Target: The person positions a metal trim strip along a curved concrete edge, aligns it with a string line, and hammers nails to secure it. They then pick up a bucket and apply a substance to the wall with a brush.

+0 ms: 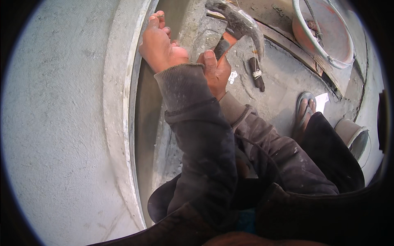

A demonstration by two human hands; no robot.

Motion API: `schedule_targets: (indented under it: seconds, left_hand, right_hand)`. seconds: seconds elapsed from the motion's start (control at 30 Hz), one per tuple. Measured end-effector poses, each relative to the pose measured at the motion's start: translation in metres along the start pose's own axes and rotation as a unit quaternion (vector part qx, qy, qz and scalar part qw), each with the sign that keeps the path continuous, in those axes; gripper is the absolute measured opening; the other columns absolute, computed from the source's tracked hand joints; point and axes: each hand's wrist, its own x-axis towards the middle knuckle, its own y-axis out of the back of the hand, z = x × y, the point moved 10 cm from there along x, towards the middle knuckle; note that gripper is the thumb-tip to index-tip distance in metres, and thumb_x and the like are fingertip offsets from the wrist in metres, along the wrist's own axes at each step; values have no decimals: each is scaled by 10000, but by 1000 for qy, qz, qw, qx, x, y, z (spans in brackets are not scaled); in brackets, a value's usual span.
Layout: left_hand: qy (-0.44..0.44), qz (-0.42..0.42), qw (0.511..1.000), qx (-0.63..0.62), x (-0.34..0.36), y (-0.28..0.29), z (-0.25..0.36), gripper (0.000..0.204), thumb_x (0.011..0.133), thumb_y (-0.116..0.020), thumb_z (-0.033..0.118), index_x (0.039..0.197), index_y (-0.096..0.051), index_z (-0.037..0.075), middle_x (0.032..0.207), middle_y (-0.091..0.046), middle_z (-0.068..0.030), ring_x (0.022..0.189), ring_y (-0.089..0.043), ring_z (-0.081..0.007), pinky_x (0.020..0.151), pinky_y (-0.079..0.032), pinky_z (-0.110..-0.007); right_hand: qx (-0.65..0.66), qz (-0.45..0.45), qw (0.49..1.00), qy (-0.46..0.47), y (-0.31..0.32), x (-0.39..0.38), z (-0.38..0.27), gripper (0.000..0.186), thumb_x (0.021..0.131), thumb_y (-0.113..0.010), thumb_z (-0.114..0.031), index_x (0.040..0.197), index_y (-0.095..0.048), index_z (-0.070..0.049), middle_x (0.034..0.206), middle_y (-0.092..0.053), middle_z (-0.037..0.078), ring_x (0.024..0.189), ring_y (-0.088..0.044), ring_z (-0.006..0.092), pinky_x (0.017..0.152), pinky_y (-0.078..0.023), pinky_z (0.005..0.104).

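My right hand (pixel 217 71) is wrapped round the handle of a claw hammer (pixel 242 28). The hammer's dusty metal head points up and away, and an orange band shows below it. To its left, my left hand (pixel 162 47) is closed, with thumb and fingertips pinched together beside the pale edge strip (pixel 130 82) of a grey plastered wall. Whatever lies in that pinch is too small to make out. Just right of the hammer, a dark short stick (pixel 256 74) wound with white string rests on the dusty concrete.
A reddish bucket (pixel 296 22) with a pale rim stands at the far right beside long wooden boards (pixel 287 51). A sandalled foot (pixel 304 108), a white paper scrap (pixel 321 102) and a grey pail (pixel 347 127) are at the right. The grey plastered surface (pixel 61 123) fills the left.
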Motion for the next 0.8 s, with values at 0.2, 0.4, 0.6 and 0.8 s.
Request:
schedule_targets:
  seconds: [0.2, 0.4, 0.6, 0.8]
  left_hand:
    - [23, -59, 997, 39, -1, -10, 2, 203, 1003, -493, 188, 1129, -589, 61, 1036, -643, 57, 667, -431, -47, 509, -275, -239]
    - [-3, -33, 999, 30, 11, -1, -3, 177, 982, -531, 233, 1046, -614, 90, 921, -607, 47, 667, -453, -64, 518, -295, -248]
    - [-5, -52, 998, -19, 29, -1, -10, 183, 951, -588, 288, 922, -646, 117, 774, -562, 19, 666, -482, -96, 527, -334, -264]
    - [-32, -3, 999, -8, 14, 7, -7, 175, 871, -617, 169, 945, -702, 35, 916, -658, -28, 757, -511, -111, 589, -348, -299]
  right_hand:
    - [-77, -32, 996, 21, -6, -1, -3, 378, 987, -582, -310, 1151, -589, 31, 761, -636, 82, 665, -564, 126, 598, -462, 295]
    - [-116, -47, 990, 71, -13, -5, -13, 363, 984, -593, -308, 1014, -605, 54, 746, -616, 91, 673, -514, 115, 591, -435, 308]
    - [96, 46, 994, -18, 2, -1, -4, 363, 994, -578, -313, 972, -605, 48, 702, -589, 53, 675, -474, 71, 574, -415, 279]
    - [124, 15, 992, 34, 1, 3, -17, 401, 992, -575, -347, 931, -598, 49, 694, -581, 93, 684, -470, 107, 605, -430, 327]
